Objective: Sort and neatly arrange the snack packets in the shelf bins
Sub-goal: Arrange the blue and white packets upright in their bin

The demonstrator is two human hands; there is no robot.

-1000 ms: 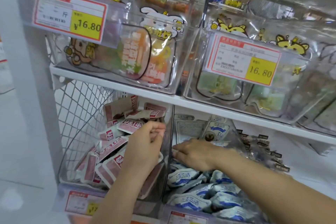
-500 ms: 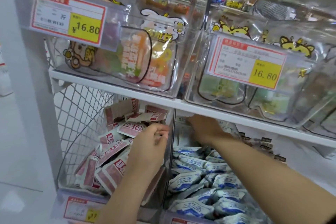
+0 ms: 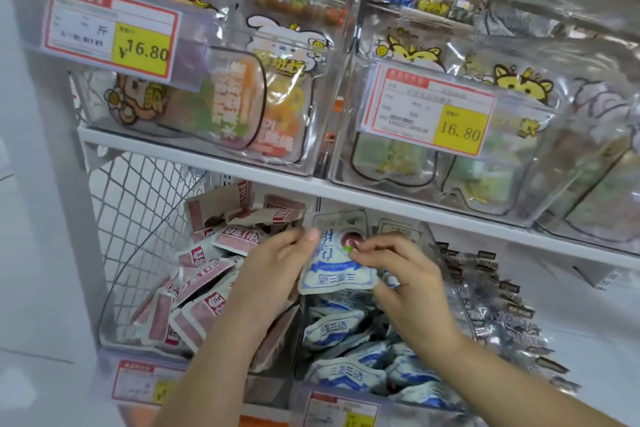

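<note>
A blue-and-white snack packet (image 3: 334,263) is held up between both hands above the divider of two clear bins on the lower shelf. My left hand (image 3: 273,274) grips its left edge, thumb on top. My right hand (image 3: 401,270) pinches its right side. Below it, the middle bin (image 3: 304,333) holds several blue-and-white packets (image 3: 346,350). The left bin (image 3: 107,333) is piled with red-and-white packets (image 3: 204,291); my left forearm crosses over them.
A third bin to the right holds silvery packets with dark labels (image 3: 502,315). The upper shelf board (image 3: 207,158) runs just above my hands, carrying clear bins of cartoon pouches (image 3: 242,97) with price tags (image 3: 114,29). A wire mesh panel (image 3: 138,218) closes the left side.
My right hand came back from deep in the middle bin with a blue-and-white packet. My left hand shifted right from the red packets and took its other edge.
</note>
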